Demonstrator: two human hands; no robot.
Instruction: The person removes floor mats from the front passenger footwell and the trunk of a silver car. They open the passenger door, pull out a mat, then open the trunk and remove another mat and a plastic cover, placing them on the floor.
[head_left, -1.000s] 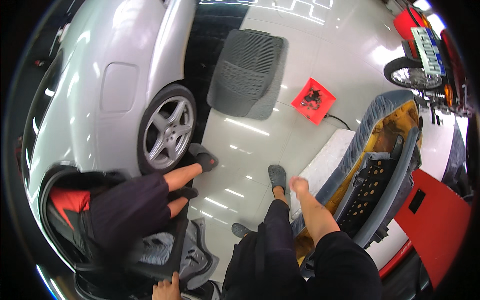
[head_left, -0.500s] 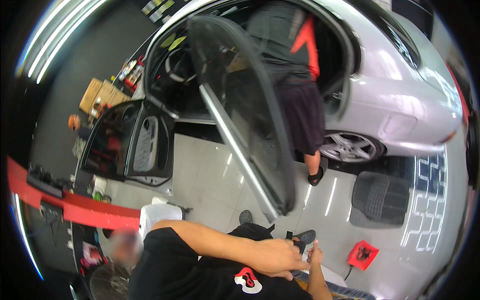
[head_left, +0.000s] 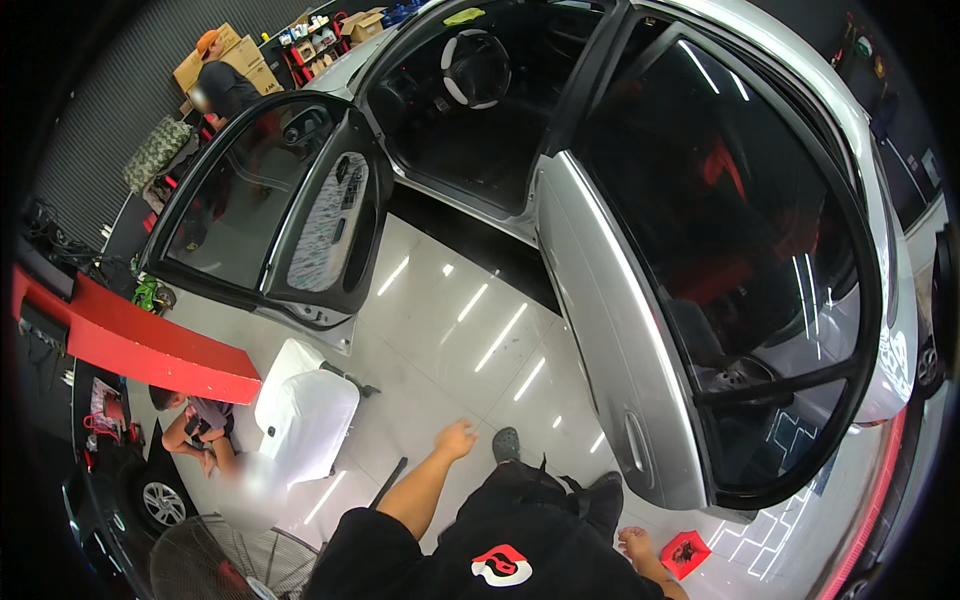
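My left hand (head_left: 456, 440) hangs in front of my left thigh with its fingers loosely apart and nothing in it. Low at my right side, my right hand (head_left: 632, 543) is partly seen; its fingers are slightly bent and no object shows in them. Nearest to my right side is the silver rear door (head_left: 615, 350) of a car, swung open, with dark tinted glass (head_left: 720, 210). Ahead, the front door (head_left: 325, 225) stands open too, showing its patterned inner panel. Neither hand touches a door.
A white rolling seat (head_left: 305, 410) stands at my left, near a seated person (head_left: 205, 425) and a fan (head_left: 225, 565). A red beam (head_left: 150, 345) juts in from the left. By my right hand lies a red tray (head_left: 686, 553). Another person (head_left: 225, 85) is near cardboard boxes (head_left: 240, 58).
My hands, close together at my waist before, are now apart at my sides. My view has shifted; the rear door now appears farther right, and the person leaning in shows only dimly through its glass.
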